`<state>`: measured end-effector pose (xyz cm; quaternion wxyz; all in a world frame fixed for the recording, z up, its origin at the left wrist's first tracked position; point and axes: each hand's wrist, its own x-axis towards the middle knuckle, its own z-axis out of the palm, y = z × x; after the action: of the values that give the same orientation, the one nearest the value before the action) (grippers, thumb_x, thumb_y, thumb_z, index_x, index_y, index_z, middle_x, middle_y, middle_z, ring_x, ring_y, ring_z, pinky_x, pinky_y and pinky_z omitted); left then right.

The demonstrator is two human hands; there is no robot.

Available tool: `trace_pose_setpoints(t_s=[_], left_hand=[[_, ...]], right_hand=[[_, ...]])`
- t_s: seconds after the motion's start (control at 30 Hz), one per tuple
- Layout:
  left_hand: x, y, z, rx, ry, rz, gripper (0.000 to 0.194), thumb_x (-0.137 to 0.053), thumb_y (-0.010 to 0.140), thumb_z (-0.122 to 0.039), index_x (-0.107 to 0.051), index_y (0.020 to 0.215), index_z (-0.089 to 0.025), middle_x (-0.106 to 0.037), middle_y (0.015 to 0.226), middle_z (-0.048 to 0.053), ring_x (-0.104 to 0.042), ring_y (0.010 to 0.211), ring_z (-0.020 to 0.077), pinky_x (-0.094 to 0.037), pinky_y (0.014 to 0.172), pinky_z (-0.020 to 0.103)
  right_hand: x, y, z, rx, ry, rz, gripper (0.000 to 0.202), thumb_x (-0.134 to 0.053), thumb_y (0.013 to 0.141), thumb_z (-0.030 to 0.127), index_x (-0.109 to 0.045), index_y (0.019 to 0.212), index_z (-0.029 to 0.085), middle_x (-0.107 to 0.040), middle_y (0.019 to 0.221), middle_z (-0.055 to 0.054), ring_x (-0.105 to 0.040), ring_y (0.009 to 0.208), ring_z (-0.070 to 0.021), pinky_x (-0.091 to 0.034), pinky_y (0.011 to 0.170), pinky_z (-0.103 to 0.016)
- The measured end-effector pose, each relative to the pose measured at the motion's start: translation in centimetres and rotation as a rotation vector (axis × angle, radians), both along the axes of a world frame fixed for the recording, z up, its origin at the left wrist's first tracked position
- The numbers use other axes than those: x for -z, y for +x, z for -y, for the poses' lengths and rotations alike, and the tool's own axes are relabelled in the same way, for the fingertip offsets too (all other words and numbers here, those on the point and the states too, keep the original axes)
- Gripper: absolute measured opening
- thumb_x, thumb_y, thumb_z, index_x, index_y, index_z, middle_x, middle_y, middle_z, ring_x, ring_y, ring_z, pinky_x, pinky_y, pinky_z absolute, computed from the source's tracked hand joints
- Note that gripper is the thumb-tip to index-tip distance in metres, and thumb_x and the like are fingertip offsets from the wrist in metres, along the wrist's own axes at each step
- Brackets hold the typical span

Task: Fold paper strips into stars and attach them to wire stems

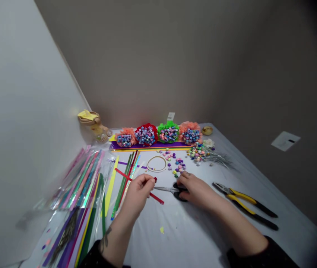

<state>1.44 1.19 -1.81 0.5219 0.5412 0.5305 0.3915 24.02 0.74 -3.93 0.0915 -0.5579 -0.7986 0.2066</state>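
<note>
My left hand is closed in a pinch at the middle of the table, with a small dark red folded piece at its fingertips. A red paper strip lies beneath that hand, one end showing at its lower right and the other at its upper left. My right hand rests on the black handles of scissors, fingers curled over them. The scissor blades point left, towards my left hand. Whether the red strip joins the folded piece is hidden.
Pliers lie right of my right arm. Paper strips and packaged strips cover the left side. Behind are a hoop, small paper stars and frilled bundles near the wall.
</note>
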Motion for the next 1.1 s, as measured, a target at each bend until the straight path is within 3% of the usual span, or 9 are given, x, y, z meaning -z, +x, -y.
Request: trace_pose_setpoints(t_s=[0.1,0.27,0.47,0.57,0.73,0.93,1.1], left_hand=[[0.2,0.1,-0.1,-0.045,-0.076,0.160,0.021,-0.060,0.076,-0.035,-0.056,0.071,-0.014,-0.049,0.059,-0.004,-0.038,0.046,0.0060,-0.030,0.048,0.020],[1.4,0.3,0.1,-0.149,-0.045,0.246,0.022,-0.059,0.078,-0.037,-0.056,0.074,-0.015,-0.049,0.061,-0.005,-0.040,0.050,0.0070,-0.031,0.050,0.020],[2.6,0.2,-0.1,-0.223,0.065,0.154,0.021,-0.056,0.080,-0.036,-0.056,0.075,-0.017,-0.046,0.060,-0.006,-0.039,0.053,0.0087,-0.033,0.053,0.021],[2.6,0.1,-0.2,-0.215,0.058,0.075,0.019,-0.056,0.080,-0.035,-0.057,0.076,-0.016,-0.049,0.061,-0.004,-0.042,0.054,0.0096,-0.033,0.053,0.022],[2.0,0.1,0.3,-0.217,0.083,0.010,0.017,-0.056,0.081,-0.033,-0.058,0.076,-0.016,-0.055,0.066,-0.002,-0.048,0.059,0.0117,-0.037,0.056,0.022],[1.7,0.2,0.5,-0.261,0.151,-0.037,0.014,-0.054,0.083,-0.028,-0.057,0.075,-0.017,-0.055,0.068,-0.002,-0.051,0.063,0.0121,-0.040,0.059,0.022],[1.8,0.1,0.3,-0.263,0.197,-0.059,0.012,-0.054,0.083,-0.024,-0.059,0.075,-0.017,-0.056,0.069,-0.001,-0.053,0.064,0.0123,-0.041,0.060,0.022]], right_hand=[[-0.2,-0.5,0.4,0.000,-0.009,0.073,0.017,-0.067,0.066,0.017,-0.062,0.083,0.017,-0.059,0.097,-0.011,-0.055,0.090,-0.0253,-0.039,0.070,-0.030],[-0.3,-0.9,0.6,0.065,-0.143,0.016,0.007,-0.062,0.069,0.023,-0.060,0.073,0.018,-0.063,0.075,-0.005,-0.055,0.065,-0.0171,-0.033,0.056,-0.025],[1.1,-1.5,-0.2,0.310,-0.351,-0.725,0.023,-0.060,0.068,0.037,-0.045,0.069,0.020,-0.056,0.061,0.002,-0.048,0.051,-0.0113,-0.038,0.051,-0.023],[1.4,-2.4,0.0,0.281,-0.454,-0.961,0.029,-0.064,0.065,0.037,-0.047,0.082,0.020,-0.057,0.070,0.001,-0.050,0.054,-0.0108,-0.042,0.054,-0.023],[0.9,-3.3,1.5,0.185,-0.327,-0.813,0.031,-0.061,0.066,0.022,-0.057,0.097,0.017,-0.057,0.085,-0.004,-0.055,0.074,-0.0156,-0.046,0.062,-0.026],[0.0,-2.9,2.1,0.142,-0.147,-0.598,0.027,-0.061,0.072,0.028,-0.059,0.097,0.017,-0.062,0.090,-0.007,-0.056,0.075,-0.0179,-0.045,0.061,-0.027],[-0.2,-2.7,2.0,0.101,-0.095,-0.527,0.024,-0.060,0.077,0.030,-0.059,0.097,0.017,-0.063,0.085,-0.006,-0.058,0.071,-0.0167,-0.047,0.060,-0.027]])
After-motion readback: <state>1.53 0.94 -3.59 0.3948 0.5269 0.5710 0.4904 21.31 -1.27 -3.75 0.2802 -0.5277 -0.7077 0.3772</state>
